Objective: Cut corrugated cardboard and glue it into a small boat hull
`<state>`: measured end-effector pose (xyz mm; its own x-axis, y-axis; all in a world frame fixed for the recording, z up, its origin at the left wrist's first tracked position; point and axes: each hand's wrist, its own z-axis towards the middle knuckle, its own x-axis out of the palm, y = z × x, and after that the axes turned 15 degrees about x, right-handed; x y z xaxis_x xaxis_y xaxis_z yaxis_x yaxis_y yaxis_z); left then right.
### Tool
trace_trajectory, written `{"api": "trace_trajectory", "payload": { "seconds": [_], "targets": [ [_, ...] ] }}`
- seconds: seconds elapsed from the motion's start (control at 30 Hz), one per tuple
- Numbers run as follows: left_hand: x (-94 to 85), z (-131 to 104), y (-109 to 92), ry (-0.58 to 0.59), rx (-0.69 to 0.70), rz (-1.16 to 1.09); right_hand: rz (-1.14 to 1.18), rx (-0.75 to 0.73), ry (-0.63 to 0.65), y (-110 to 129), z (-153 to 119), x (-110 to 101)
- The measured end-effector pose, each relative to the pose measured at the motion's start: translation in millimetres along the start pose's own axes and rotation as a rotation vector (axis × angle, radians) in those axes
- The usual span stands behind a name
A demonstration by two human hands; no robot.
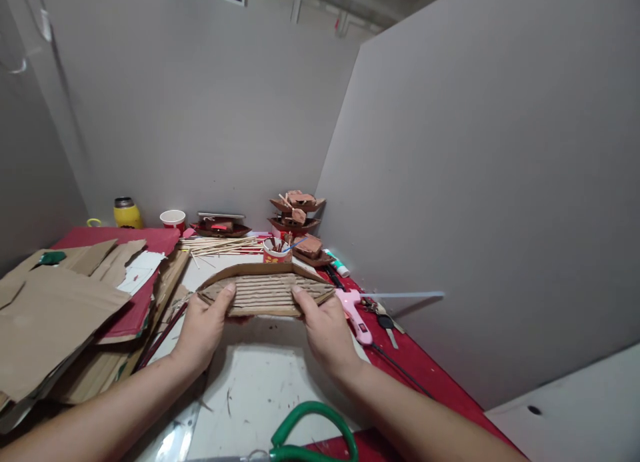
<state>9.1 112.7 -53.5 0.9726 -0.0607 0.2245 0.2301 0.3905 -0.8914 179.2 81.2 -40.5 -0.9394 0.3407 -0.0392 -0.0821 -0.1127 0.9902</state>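
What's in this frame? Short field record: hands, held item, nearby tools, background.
left hand: grips the left end of the boat-shaped corrugated cardboard piece, thumb on top
right hand: grips its right end, thumb on top
held item: above the white work mat; ribbed face up
right of it: pink glue gun on the red table cover
left of it: stack of brown cardboard sheets
near edge: green-handled scissors
behind: red-and-white paper cup of sticks, bundle of thin wooden sticks, yellow flask
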Motion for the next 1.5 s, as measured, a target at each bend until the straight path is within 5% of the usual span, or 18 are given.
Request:
{"api": "trace_trajectory", "payload": {
  "seconds": [0.5,0.97,1.5],
  "targets": [
    [4.5,-1,-7,-0.002,-0.062,-0.066,0.009,0.064,-0.034,-11,6,-1],
    [-0.7,4,-6,0.093,-0.020,-0.036,-0.071,-0.073,-0.120,-4,4,-5],
    [-2.2,5,1,0.074,-0.050,-0.087,-0.116,-0.153,-0.144,-6,1,-4]
  ]
}}
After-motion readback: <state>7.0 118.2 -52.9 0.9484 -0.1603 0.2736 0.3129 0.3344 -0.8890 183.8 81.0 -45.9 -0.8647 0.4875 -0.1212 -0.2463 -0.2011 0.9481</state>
